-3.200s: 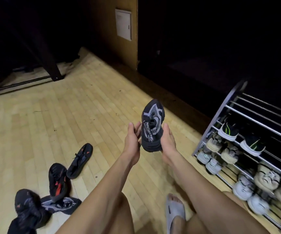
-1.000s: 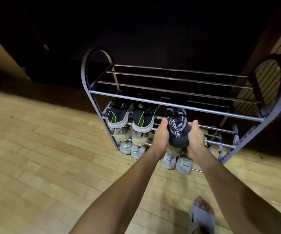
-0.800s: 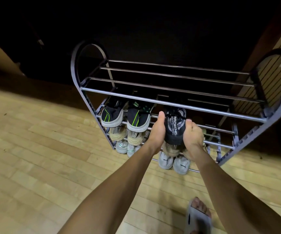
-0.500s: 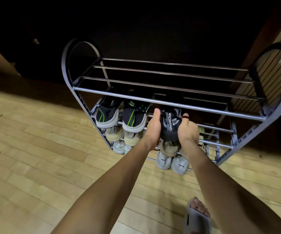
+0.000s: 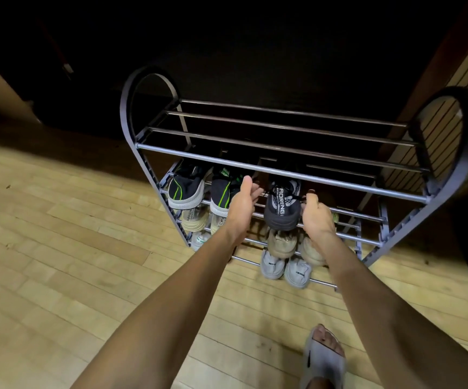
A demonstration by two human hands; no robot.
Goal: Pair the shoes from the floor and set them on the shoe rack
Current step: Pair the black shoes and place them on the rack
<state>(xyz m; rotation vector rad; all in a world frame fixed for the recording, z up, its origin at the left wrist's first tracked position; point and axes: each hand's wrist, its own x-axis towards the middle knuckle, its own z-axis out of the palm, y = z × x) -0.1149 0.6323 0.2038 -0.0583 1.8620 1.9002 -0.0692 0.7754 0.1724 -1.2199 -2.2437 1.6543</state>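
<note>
Pale wood flooring (image 5: pixel 67 248) is running up to a dark wall, against which a metal shoe rack (image 5: pixel 283 171) is standing. On its second tier a black knit sneaker (image 5: pixel 282 209) is being set down, heel toward the camera, its long axis pointing straight back across the rails (a green-striped black pair (image 5: pixel 202 189) is sitting just to its left). The sneaker is being flanked by both hands: the left hand (image 5: pixel 242 203) is spread open just beside it, apparently released, while the right hand (image 5: pixel 315 217) is curled loosely at its side, contact being hard to judge in the dim light. The right hand is being kept nearer.
</note>
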